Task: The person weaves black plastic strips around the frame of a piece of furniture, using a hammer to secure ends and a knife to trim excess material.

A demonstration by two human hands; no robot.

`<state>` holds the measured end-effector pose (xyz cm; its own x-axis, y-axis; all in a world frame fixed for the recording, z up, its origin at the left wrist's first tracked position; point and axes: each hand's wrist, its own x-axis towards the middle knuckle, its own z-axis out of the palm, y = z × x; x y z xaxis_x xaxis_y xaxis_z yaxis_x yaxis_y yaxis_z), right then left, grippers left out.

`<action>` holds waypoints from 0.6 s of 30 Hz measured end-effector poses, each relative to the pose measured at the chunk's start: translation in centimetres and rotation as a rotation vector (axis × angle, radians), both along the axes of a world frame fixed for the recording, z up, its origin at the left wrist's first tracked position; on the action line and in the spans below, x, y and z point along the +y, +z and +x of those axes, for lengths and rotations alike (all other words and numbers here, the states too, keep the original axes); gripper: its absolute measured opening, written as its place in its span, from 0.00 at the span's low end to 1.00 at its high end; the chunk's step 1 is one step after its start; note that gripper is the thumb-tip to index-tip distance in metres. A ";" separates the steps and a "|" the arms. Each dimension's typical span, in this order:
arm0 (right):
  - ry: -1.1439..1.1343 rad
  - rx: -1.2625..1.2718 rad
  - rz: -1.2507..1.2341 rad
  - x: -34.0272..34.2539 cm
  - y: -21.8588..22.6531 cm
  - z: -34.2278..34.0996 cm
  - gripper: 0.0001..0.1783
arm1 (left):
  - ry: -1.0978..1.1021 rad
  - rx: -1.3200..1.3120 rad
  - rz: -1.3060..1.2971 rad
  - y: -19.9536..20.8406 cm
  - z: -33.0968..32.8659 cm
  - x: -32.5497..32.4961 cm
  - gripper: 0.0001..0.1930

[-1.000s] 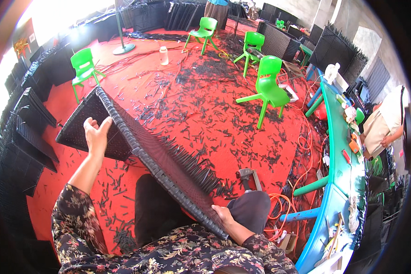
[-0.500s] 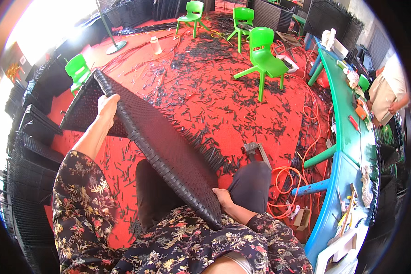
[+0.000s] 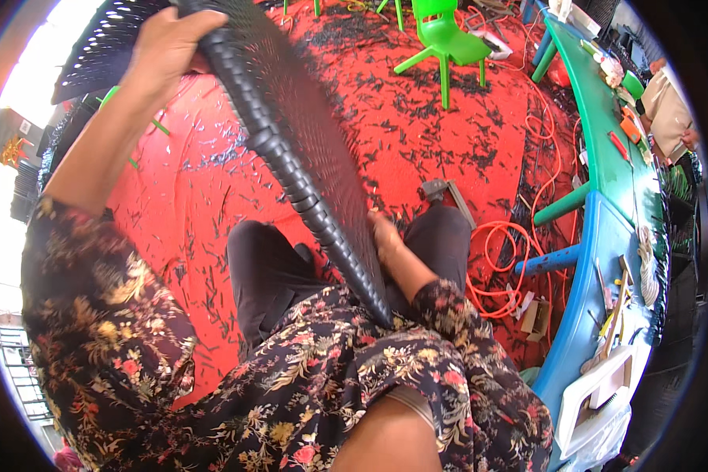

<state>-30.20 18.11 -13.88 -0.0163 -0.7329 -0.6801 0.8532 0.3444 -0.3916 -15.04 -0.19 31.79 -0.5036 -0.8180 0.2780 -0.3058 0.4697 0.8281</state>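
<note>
A black woven rattan piece (image 3: 315, 118) with a thick, tightly wrapped rim (image 3: 287, 169) stands tilted across my lap, its lower corner against my floral shirt. At its upper left, a second woven side with small holes (image 3: 106, 47) joins it at an angle. My left hand (image 3: 169, 47) is raised and closed round the rim near the top corner. Lower down, my right hand (image 3: 385, 240) holds the piece from its right face, close to my knee; its fingertips are partly hidden.
Black strip offcuts litter the red floor covering (image 3: 480, 157). A green chair (image 3: 448, 47) stands ahead. By my right knee lies a grey tool (image 3: 448, 197); an orange hose (image 3: 495, 236) coils beside it. Green and blue tables (image 3: 590, 259) curve along the right, where another person (image 3: 669, 118) stands.
My left hand has lifted the rattan piece's upper end, which now stands steeper and nearer to me. My right hand has moved a little up and away from me along its face.
</note>
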 end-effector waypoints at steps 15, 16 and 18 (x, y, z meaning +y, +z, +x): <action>-0.324 1.063 -0.392 -9.6 24.7 -20.3 0.22 | 0.669 0.517 0.799 -30.7 13.2 -0.9 0.12; -0.360 1.595 -0.525 -11.2 25.1 -18.4 0.25 | 0.662 0.287 0.825 -33.6 11.5 0.2 0.19; -0.330 2.073 -0.219 -14.6 26.1 -14.3 0.30 | 0.731 -0.150 0.729 -37.8 8.7 2.7 0.33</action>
<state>-44.53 3.48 12.18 -0.5667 -0.5918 0.5732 -0.7712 0.1362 -0.6219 -6.32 2.46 -6.01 0.1938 -0.8818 -0.4300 -0.4371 -0.4700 0.7668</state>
